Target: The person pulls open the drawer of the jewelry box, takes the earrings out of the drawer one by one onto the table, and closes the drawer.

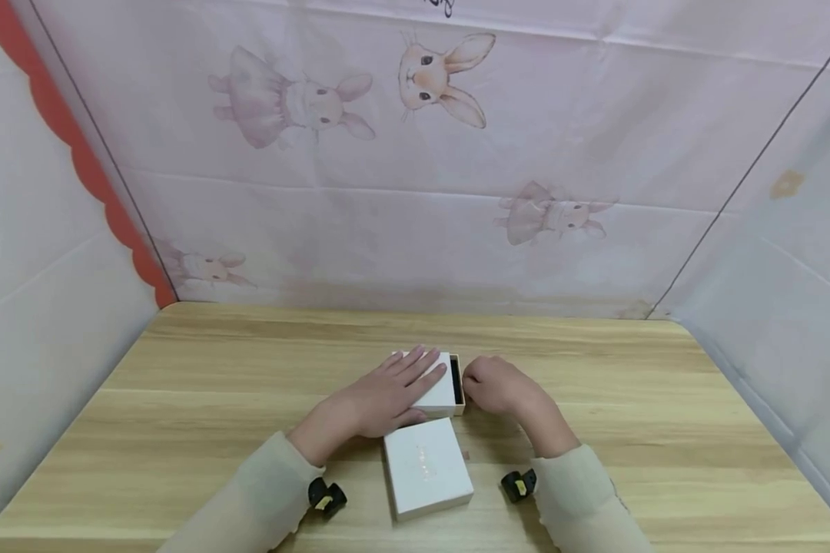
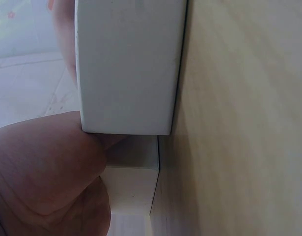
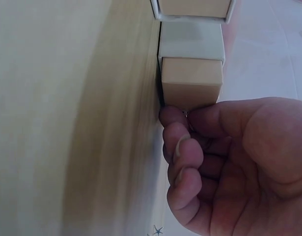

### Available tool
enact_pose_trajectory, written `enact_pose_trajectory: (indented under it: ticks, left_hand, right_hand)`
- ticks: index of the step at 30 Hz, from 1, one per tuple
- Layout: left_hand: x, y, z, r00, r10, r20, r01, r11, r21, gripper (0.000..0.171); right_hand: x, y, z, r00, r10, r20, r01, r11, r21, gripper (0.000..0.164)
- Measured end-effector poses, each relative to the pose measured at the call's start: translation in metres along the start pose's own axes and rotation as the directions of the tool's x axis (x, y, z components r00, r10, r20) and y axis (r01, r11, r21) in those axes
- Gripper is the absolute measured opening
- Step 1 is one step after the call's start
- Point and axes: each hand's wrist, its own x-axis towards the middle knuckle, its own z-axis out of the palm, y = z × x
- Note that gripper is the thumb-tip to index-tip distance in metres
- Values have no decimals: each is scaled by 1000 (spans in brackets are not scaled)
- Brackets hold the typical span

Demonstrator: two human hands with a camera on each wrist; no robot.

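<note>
Two white drawer-style boxes are on the table. My left hand point(image 1: 387, 395) lies over the farther box point(image 1: 437, 400), its fingers spread across the top. A tan drawer point(image 3: 192, 78) with a dark inside sticks partway out of that box's right end. At the drawer's front, my right hand point(image 1: 494, 384) pinches a small pull tab between thumb and index finger; the fingers hide most of it. Closer to me sits the second box point(image 1: 429, 470), with gold lettering on top and a short ribbon tab point(image 1: 466, 455) at its right side.
The light wood table point(image 1: 249, 369) carries both boxes. A pink curtain point(image 1: 387, 230) with rabbit prints stands behind it, and pale cloth hangs at both sides. Black wrist mounts are strapped near the left sleeve point(image 1: 270, 476) and right sleeve point(image 1: 581, 491).
</note>
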Motion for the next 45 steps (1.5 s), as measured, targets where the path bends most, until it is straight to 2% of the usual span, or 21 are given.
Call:
enact_pose_trajectory:
  ticks: [33, 45]
  left_hand:
    - [-1, -1, 3, 1000, -7, 9, 7, 1000, 11, 70]
    - [-1, 0, -2, 1000, 9, -5, -9, 1000, 18, 70]
  right_hand:
    - [4, -5, 6, 1000, -14, -9, 14, 1000, -25, 33]
    - [1, -9, 4, 1000, -25, -3, 25, 1000, -8, 36]
